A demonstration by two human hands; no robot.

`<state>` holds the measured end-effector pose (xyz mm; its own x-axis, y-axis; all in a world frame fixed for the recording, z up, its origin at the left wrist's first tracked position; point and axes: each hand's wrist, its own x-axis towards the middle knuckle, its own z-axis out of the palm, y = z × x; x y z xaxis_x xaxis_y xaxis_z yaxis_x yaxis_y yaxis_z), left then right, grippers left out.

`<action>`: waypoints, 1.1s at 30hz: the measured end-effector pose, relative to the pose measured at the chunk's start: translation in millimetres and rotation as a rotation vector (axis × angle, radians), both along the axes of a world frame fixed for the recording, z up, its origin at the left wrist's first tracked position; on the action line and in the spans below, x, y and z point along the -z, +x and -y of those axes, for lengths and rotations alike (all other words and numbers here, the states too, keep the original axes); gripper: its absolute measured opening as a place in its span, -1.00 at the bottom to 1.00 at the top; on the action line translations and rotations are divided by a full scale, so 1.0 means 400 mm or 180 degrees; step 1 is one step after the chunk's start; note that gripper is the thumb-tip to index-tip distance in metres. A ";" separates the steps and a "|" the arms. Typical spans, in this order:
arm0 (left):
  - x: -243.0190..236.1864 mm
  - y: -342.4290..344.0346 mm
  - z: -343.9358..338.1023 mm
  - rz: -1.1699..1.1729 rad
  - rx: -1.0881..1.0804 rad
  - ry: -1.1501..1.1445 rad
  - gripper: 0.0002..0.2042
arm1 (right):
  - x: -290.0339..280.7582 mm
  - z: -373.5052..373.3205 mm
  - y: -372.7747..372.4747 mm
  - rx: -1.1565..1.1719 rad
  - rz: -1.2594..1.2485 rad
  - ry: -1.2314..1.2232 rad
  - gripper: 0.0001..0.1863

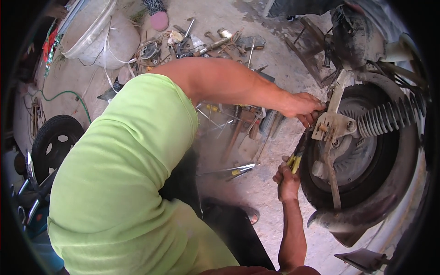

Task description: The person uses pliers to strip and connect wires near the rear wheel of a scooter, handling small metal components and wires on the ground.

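Note:
At the right a dark scooter-type wheel [316, 183] with a dusty hub sits under a curved mudguard [362, 217]. A metal bracket [333, 127] and a coil spring shock absorber [389, 120] are fixed beside the hub. My right hand [288, 182] is closed around the yellow handles of pliers [294, 161], whose dark end points up along the tyre's left edge. My left hand [304, 108] reaches across above it, fingers bent together at the bracket's left side. What those fingers grip is hidden.
Tools and metal parts [215, 43] lie scattered on the concrete floor beyond my left arm. Two screwdrivers [238, 171] lie near my foot [253, 217]. A white bucket [101, 34] stands far left, above a loose small wheel [57, 142]. A metal stand [305, 57] is near the vehicle.

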<state>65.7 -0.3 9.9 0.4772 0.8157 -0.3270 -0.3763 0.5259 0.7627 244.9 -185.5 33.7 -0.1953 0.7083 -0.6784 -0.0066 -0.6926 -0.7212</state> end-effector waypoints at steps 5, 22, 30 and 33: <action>-0.002 -0.004 -0.008 -0.0174 0.0103 0.0288 -0.63 | -0.019 0.008 0.004 -0.0250 0.0776 0.0201 -0.64; 0.019 -0.135 -0.048 -0.0630 0.1085 0.0418 -0.62 | 0.063 -0.001 -0.023 -0.0248 0.0609 0.0696 -0.68; 0.020 -0.225 -0.047 -0.1424 0.1125 0.0550 -0.58 | 0.033 0.024 -0.041 0.0240 0.0366 0.0288 -0.72; -0.008 -0.215 -0.046 -0.1255 0.1084 0.0668 -0.61 | 0.038 0.026 -0.053 0.0307 0.0276 0.0273 -0.70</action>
<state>-20.4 18.3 13.3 0.5995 0.7037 -0.3813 0.1232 0.3896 0.9127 223.7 -196.0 18.6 -0.0669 0.7770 -0.6259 -0.0053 -0.6275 -0.7786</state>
